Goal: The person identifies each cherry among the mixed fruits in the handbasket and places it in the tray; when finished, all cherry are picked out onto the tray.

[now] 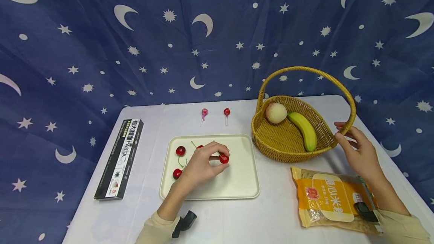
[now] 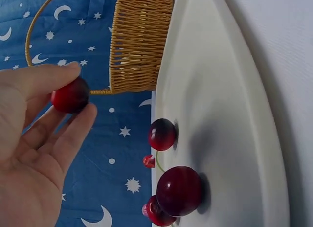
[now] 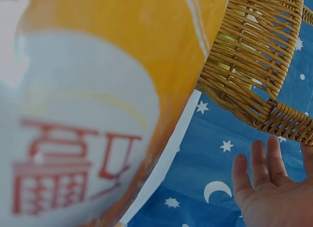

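My left hand (image 1: pixel 203 165) pinches a dark red cherry (image 1: pixel 224 158) between thumb and fingers, above the cream tray (image 1: pixel 237 187). The left wrist view shows the held cherry (image 2: pixel 71 96) up off the tray. Other cherries (image 1: pixel 181 151) with green stems lie on the tray's left half, one partly hidden by this hand. At the right, my right hand (image 1: pixel 361 155) holds the wicker basket (image 1: pixel 281 155) at the foot of its handle, thumb and forefinger there. In the right wrist view, its other fingers (image 3: pixel 260 163) stretch out apart from the wicker.
A peach (image 1: pixel 276 113) and a banana (image 1: pixel 305 131) lie in the basket. An orange food packet (image 1: pixel 332 195) lies in front, under the right forearm. Two lollipops (image 1: pixel 226 112) lie behind the tray, and a black pasta box (image 1: pixel 119 159) is at left. A starry blue cloth hangs behind.
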`<state>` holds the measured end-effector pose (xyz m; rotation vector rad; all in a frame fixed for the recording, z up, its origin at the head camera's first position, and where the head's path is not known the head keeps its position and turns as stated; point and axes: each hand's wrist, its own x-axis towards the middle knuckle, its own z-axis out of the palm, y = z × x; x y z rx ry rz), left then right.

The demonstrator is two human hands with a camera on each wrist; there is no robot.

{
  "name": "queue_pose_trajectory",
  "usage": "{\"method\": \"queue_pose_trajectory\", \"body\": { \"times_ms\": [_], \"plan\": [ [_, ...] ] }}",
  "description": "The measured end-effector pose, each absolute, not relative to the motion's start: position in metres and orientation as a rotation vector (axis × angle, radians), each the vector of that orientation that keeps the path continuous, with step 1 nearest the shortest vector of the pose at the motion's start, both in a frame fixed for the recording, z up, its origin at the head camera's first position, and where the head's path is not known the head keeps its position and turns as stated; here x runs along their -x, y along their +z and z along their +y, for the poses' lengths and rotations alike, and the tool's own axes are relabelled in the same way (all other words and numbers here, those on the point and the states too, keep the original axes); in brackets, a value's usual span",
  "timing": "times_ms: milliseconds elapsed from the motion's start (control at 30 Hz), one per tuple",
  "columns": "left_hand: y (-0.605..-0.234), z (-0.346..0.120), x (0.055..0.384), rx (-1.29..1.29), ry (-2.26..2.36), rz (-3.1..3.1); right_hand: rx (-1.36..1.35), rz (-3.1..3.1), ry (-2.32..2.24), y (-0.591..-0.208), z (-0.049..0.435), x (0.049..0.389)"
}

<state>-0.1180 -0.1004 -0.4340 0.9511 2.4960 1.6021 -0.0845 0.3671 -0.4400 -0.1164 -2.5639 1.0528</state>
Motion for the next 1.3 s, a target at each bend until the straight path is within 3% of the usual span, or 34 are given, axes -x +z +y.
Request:
{"method": "queue_pose_trajectory", "body": {
  "times_ms": [567,1067,1300],
  "plan": [
    [-0.449,-0.091,0.123,-1.015,0.747,2.688,0.123,-2.569,1.07,-0.439,0.365,0.084],
    [-0.451,-0.093,0.12,-0.971,0.703,2.706,0.104,-2.584,1.069,-0.437,0.362,0.087],
    [-0.448,-0.098,0.114,-0.936,0.918,2.747,0.055,-2.722,0.938,-0.43,0.363,0.077]
  ]
}}
